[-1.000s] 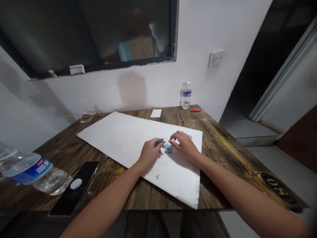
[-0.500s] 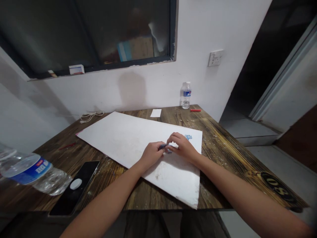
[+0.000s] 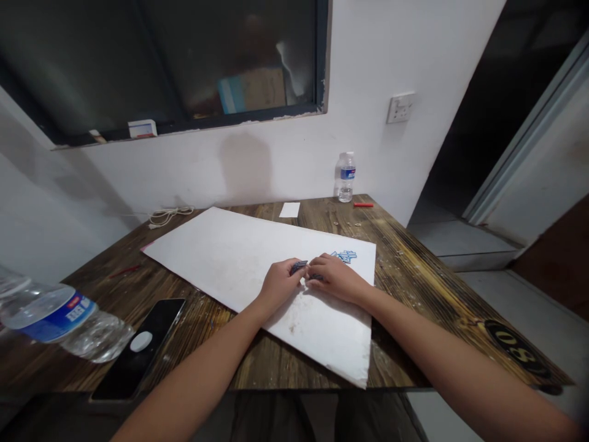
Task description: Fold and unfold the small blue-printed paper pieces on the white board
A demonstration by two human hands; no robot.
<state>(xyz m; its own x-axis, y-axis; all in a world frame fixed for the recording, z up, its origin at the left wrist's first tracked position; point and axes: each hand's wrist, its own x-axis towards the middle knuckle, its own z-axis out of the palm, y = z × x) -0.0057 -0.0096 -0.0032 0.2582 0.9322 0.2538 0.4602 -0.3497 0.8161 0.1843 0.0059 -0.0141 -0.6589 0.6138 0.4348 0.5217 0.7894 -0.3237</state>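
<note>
The left hand pinches a small blue piece between its fingertips; the right hand curls closely over a second blue piece on the white board.

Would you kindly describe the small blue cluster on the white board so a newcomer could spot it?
On the wooden table lies a large white board. Near its far right corner, just past the right hand, sits the blue-and-white cluster, which no hand touches.

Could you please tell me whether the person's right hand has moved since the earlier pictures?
Yes, the right hand has moved to the left, further from the right edge of the white board.
</note>
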